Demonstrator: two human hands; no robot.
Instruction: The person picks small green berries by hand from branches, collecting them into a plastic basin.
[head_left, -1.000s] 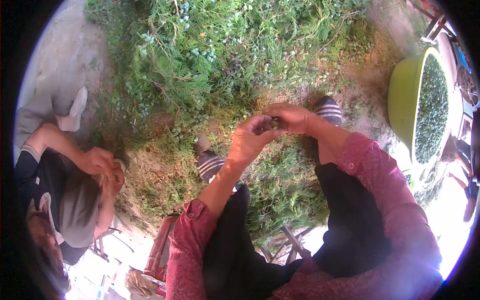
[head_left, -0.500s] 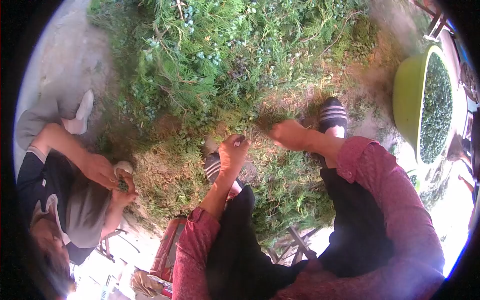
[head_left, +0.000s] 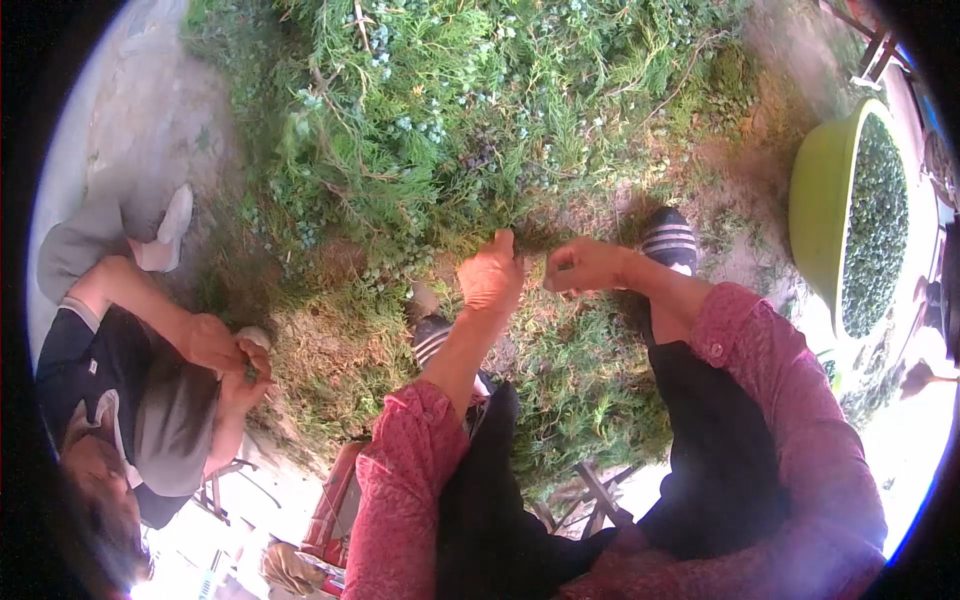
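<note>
Between my feet, low over the pile of leafy evergreen sprigs, my two hands are close together. My left hand (head_left: 492,274) is closed with its back to me, its fingers pointing away; whatever it holds is hidden. A short gap to its right, my right hand (head_left: 588,268) has its fingers curled in toward the thumb, and anything in that pinch is too small to name. Ahead of both hands spreads a heap of green evergreen branches (head_left: 400,150), scale-leaved and dotted with pale bluish cones. Loose sprigs and brownish clippings (head_left: 570,400) lie beneath my hands.
A yellow-green basin (head_left: 825,200) full of small green cones (head_left: 877,230) stands at the right. On the left a co-worker (head_left: 150,380) sits with both hands together around a bit of greenery. My striped shoes (head_left: 669,240) flank the clippings. A folding stool's legs (head_left: 600,490) show below.
My left hand has moved up and right, turning its back to me. My right hand has shifted slightly right, its fingers now showing more. The co-worker's hands have moved a little.
</note>
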